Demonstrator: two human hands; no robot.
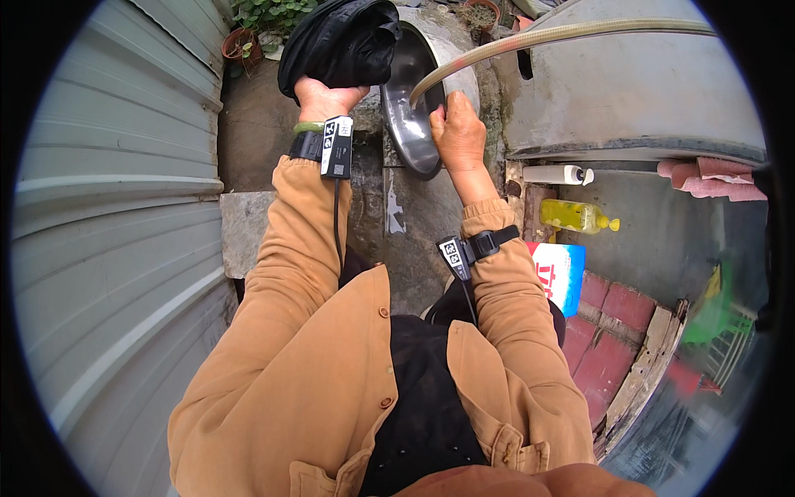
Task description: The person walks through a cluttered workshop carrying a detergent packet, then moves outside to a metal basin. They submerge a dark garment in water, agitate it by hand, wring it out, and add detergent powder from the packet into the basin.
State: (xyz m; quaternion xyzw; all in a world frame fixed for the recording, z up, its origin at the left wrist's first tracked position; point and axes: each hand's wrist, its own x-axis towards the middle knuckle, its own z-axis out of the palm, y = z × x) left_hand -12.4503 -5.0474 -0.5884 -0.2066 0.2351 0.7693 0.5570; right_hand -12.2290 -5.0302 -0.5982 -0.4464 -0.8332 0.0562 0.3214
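A bunched black cloth (344,48) rests up on my left hand (325,99). The thumb points right below it, while the fingers are hidden beneath the folds. To its right, a dark metal basin (411,137) stands tilted, its inside facing me. My right hand (461,137) is closed on the basin's right rim, thumb over the edge. A clear braided hose (546,35) arcs in from the right, and its end drops inside the basin near my right hand.
Corrugated metal wall (116,207) rises along the left. Potted plants (240,45) stand at the far left. On the right are a grey ledge (629,91), a white bottle (553,175), a yellow liquid bottle (571,216), pink cloth (704,177) and a green basket (729,331).
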